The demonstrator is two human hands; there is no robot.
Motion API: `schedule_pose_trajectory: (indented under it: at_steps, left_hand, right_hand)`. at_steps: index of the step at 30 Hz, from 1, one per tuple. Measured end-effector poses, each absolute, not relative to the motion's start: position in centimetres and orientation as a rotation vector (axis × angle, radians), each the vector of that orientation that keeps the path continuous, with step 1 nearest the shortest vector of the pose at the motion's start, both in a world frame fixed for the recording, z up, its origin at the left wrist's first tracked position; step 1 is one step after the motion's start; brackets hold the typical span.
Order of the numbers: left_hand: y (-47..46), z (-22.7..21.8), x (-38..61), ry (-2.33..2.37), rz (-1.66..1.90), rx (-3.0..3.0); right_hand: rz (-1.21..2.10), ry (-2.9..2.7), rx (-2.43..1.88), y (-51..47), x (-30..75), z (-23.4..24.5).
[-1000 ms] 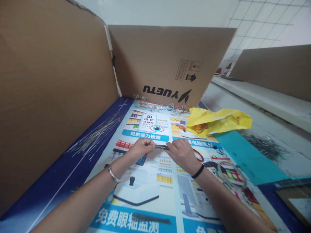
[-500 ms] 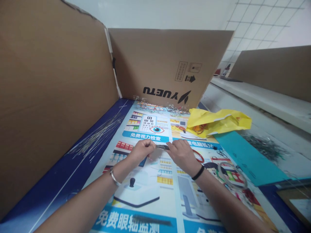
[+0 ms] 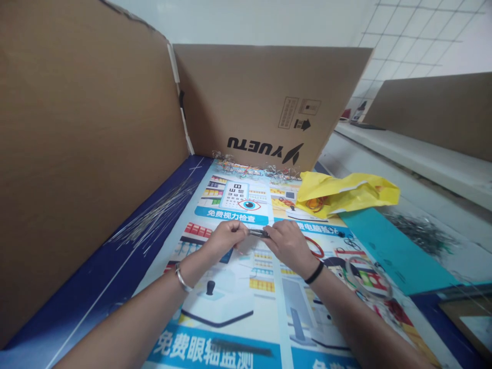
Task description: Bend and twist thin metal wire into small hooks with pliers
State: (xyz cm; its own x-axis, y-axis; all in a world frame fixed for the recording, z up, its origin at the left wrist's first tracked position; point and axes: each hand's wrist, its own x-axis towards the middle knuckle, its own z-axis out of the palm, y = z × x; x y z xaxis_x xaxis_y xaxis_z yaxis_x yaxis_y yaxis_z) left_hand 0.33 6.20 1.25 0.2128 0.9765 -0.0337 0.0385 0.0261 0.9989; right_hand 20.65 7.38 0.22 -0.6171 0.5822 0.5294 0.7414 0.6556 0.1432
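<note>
My right hand [image 3: 290, 241] is wrapped round a pair of pliers [image 3: 258, 233], whose narrow metal jaws point left. The handles are hidden in my palm. Facing it, my left hand [image 3: 229, 238] is closed in a pinch at the tip of the jaws. What lies between those fingers is too small to make out. Both hands are over the middle of a printed poster sheet [image 3: 230, 277]. A red ring of wire [image 3: 315, 247] lies just beyond my right hand.
Loose straight wires [image 3: 154, 218] lie on the blue surface at left. Cardboard panels [image 3: 246, 92] stand at the back and left. A yellow bag [image 3: 349, 192] and tangled wire scraps [image 3: 421, 233] are at right. A clear coil [image 3: 367, 279] lies near my right forearm.
Both hands hold nearly the same pose at the pliers' jaws. The view has shifted very slightly.
</note>
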Motion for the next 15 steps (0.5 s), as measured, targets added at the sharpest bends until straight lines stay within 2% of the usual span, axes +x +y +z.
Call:
schedule_pose_trajectory:
  at_steps: [15]
  left_hand:
    - [6.0,1.0,0.6,1.136,1.065,1.300]
  right_hand:
    - [-0.686,-2.473,-1.071,6.9,20.7,1.4]
